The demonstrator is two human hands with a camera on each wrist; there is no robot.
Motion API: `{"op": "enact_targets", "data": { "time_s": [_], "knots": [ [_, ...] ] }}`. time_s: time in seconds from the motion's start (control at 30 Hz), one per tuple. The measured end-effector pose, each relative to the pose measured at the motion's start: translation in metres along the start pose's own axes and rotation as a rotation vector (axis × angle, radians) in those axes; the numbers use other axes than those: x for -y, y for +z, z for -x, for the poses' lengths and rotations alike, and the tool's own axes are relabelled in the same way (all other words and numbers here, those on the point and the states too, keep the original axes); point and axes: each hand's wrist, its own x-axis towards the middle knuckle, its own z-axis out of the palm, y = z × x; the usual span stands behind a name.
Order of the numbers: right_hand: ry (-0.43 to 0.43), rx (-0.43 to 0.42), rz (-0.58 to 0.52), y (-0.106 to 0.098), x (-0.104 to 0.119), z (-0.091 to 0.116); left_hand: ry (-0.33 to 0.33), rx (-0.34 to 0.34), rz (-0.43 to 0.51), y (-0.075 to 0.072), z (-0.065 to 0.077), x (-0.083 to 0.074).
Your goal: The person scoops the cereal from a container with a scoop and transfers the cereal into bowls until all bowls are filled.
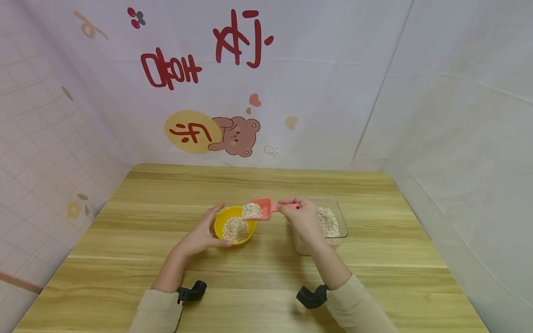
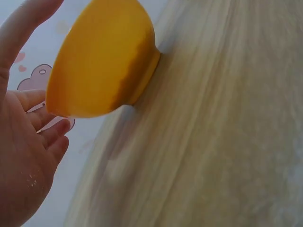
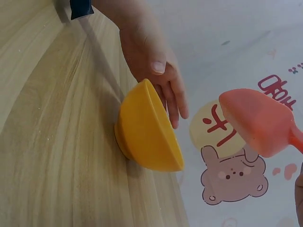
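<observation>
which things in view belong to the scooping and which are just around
In the job:
pink scoop, held by right hand
pale flakes
yellow bowl, left hand beside it
clear container

Just around:
printed backdrop
black wrist devices
wooden table

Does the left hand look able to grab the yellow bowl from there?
Likely yes: the left hand is close beside the yellow bowl, with nothing visible between them, and the pink scoop is over the bowl's opposite side.
</observation>
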Motion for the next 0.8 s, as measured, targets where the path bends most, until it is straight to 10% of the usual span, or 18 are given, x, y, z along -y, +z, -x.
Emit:
{"op": "enact_targets", "data": {
  "time_s": [0.8],
  "knots": [
    [-0.009, 0.115, 0.194, 0.017, -0.012, -0.009, -0.022, 0.034, 0.065, 0.004, -0.002, 0.016]
  ]
}}
